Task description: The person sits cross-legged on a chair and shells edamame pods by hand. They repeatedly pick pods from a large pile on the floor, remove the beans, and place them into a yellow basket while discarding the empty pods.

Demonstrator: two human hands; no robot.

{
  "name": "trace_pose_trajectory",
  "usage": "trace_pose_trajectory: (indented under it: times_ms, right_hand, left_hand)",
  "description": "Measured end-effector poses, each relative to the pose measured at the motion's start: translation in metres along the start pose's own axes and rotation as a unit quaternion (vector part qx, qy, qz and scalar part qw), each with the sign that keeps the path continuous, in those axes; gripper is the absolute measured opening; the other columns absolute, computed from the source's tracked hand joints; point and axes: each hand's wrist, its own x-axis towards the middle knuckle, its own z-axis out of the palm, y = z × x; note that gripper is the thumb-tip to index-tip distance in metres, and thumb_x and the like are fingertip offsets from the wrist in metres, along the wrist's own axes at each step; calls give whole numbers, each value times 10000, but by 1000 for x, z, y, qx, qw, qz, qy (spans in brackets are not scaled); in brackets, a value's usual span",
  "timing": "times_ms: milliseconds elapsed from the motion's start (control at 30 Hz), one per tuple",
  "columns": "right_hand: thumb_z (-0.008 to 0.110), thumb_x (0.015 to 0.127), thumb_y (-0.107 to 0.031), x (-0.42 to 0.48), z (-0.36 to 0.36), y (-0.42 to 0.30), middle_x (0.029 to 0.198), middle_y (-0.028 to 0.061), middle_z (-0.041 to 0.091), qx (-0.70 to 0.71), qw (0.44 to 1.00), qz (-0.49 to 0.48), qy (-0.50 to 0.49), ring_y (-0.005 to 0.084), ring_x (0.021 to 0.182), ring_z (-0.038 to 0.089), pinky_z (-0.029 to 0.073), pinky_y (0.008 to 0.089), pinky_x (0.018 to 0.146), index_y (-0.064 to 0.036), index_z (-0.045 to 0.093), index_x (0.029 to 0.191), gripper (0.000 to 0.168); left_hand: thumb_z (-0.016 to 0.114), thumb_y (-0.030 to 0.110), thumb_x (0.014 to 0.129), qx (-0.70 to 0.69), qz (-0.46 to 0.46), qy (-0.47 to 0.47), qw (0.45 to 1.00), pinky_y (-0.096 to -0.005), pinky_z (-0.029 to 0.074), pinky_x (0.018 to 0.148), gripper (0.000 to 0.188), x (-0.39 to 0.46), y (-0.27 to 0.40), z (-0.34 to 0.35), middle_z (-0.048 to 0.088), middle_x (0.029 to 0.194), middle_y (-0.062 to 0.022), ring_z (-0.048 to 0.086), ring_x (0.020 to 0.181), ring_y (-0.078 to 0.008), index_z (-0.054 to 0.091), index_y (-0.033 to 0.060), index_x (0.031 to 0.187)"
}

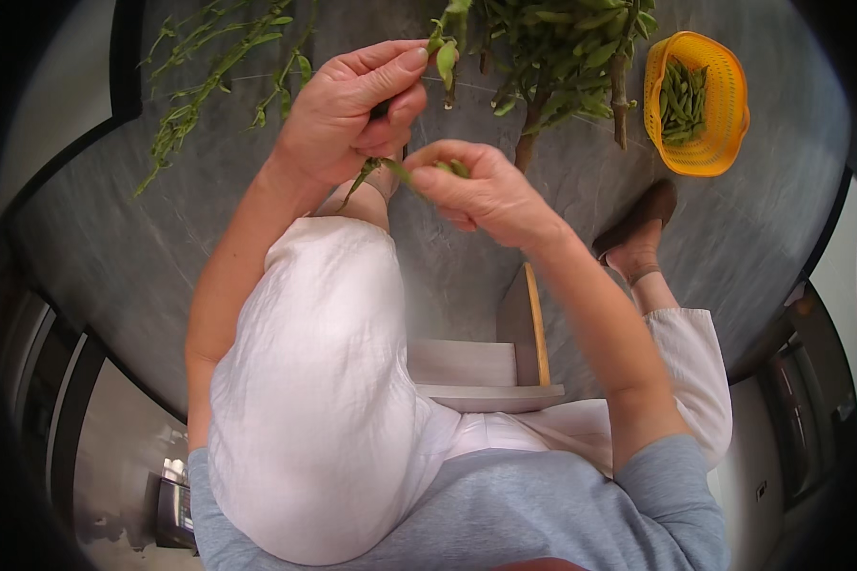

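My left hand point(350, 110) is closed around a green bean stalk. Pods point(445, 63) on it stick out past the thumb, and the rest of the stalk is mostly hidden in the fist. Just below, my right hand point(496, 194) pinches a slim green pod point(398, 170) at the stalk's lower end. More green pods point(455, 168) show between its curled fingers. The right hand is slightly blurred. To the right, a yellow plastic basket point(727, 107) on the floor holds a heap of green pods point(680, 103).
A leafy pile of bean plants point(564, 64) with thick brown stems lies ahead. Thin green stalks point(203, 86) are spread on the grey floor point(114, 193) at the left. Below me is a low stool point(489, 398) with a wooden side edge. My shoe point(639, 214) rests near the basket.
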Motion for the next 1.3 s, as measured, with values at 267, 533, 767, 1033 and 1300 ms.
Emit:
trace_pose_trajectory:
  times_ms: [267, 533, 767, 1033, 1300]
  right_hand:
    - [660, 829, -182, -1, 12, -6, 719, -35, 554, -126, 989, -74, -17, 42, 666, 481, 415, 202, 599, 16, 651, 909, 213]
    - [659, 849, -179, -12, -20, -29, 617, -83, 500, 50, 968, -181, 165, -14, 500, 387, 283, 158, 421, -29, 639, 853, 152]
    - [682, 834, -226, -6, -11, -42, 592, -74, 468, 53, 974, -153, 156, 1, 467, 370, 263, 182, 389, -26, 624, 912, 222]
    - [683, 834, -258, -4, -25, -50, 570, -81, 407, 138, 968, -156, 138, 18, 442, 328, 235, 188, 384, -74, 597, 956, 236]
    - [658, 853, -186, -3, -29, -38, 604, -69, 501, 8, 964, -219, 149, 2, 488, 366, 268, 186, 409, -50, 660, 944, 164]
  left_hand:
    - [489, 204, 952, -24, -26, -48, 998, -194, 220, 346, 201, 4, -1, -5, 482, 584, 16, 295, 383, -25, 596, 83, 1072]
    - [478, 181, 952, -33, -54, -57, 996, -181, 213, 350, 216, -1, -4, -8, 474, 579, 9, 281, 384, -24, 599, 69, 1092]
    - [553, 146, 913, 53, -39, -13, 998, -170, 228, 383, 202, -4, -4, 2, 489, 628, 31, 341, 471, -16, 619, 42, 1073]
    - [582, 98, 891, 208, -1, -28, 978, -155, 298, 449, 194, -6, -8, 3, 555, 715, 31, 416, 542, -8, 628, 16, 1060]
    - [624, 91, 860, 310, 41, -12, 950, -174, 445, 582, 195, -5, -7, 4, 607, 795, 3, 535, 660, -31, 622, 4, 1034]
